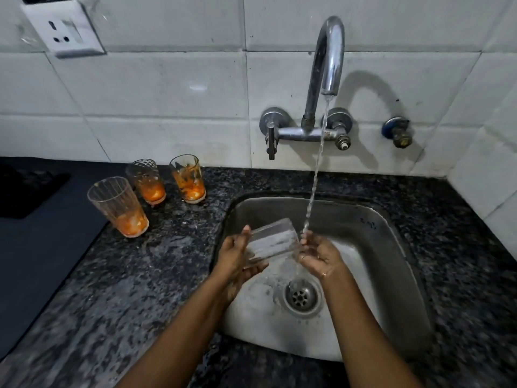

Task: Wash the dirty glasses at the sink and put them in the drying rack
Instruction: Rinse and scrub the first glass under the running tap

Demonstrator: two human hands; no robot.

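Observation:
Over the steel sink [391, 247] I hold a clear ribbed glass [272, 240] on its side, mouth toward the right. My left hand [237, 256] grips its base end, fingers curled under it. My right hand [319, 254] holds the rim end, and the water stream [314, 189] from the tap [330, 57] lands on its fingers. Three dirty glasses with orange residue stand on the counter to the left: the nearest [119, 205], the middle one [147, 180], and the one closest to the sink [188, 177].
The dark granite counter [167, 275] surrounds the sink. A dark mat [33, 247] covers the far left. The drain [300, 296] lies below my hands. Tap handles [271, 135] and a side valve [398, 133] stick out from the tiled wall, with a wall socket [63, 29] at the upper left.

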